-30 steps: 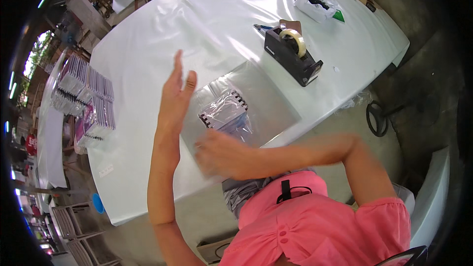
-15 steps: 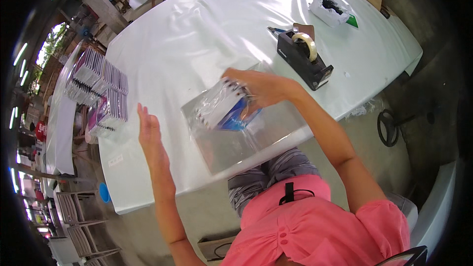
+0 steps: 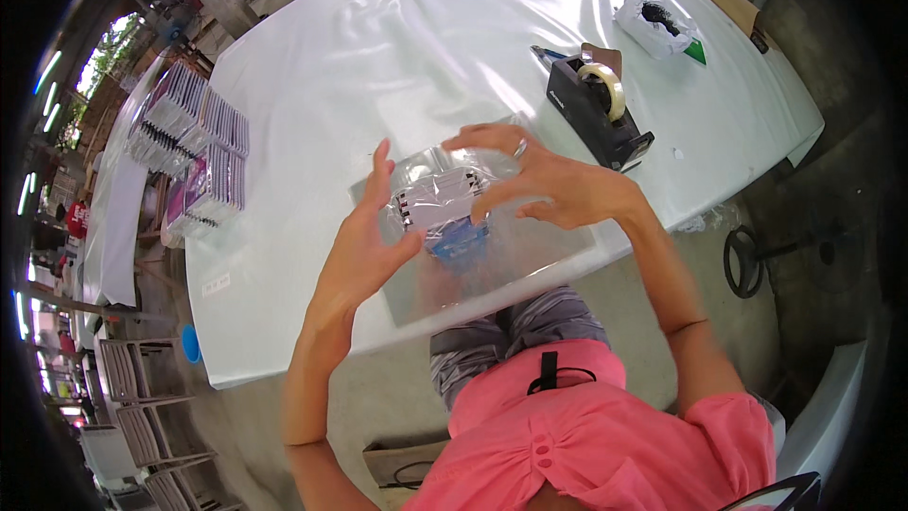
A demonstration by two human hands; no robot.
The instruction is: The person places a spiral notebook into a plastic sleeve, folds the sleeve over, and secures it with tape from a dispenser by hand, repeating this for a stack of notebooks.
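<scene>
A small white and blue packet (image 3: 440,199) with black marks along two edges, wrapped in glossy clear film, lies near the front edge of the table between my hands. Beneath it are flat clear plastic sheets (image 3: 530,251). On its left side my left hand (image 3: 355,251) is open, thumb apart from the fingers and close to the packet's near left corner. My right hand (image 3: 558,180) is open too, its fingers spread over the right and far side. Whether either hand's fingertips touch the film I cannot tell.
A black tape dispenser (image 3: 591,118) with a pen (image 3: 547,54) behind it stands to the right. Farther back is a white plastic bag (image 3: 653,26) with dark contents. Stacks of wrapped spiral-bound books (image 3: 199,128) stand at the left edge of the white-covered table (image 3: 312,85).
My right hand has let go of the packet, which now lies flatter on the sheets. My left hand has come in from the left, beside it.
</scene>
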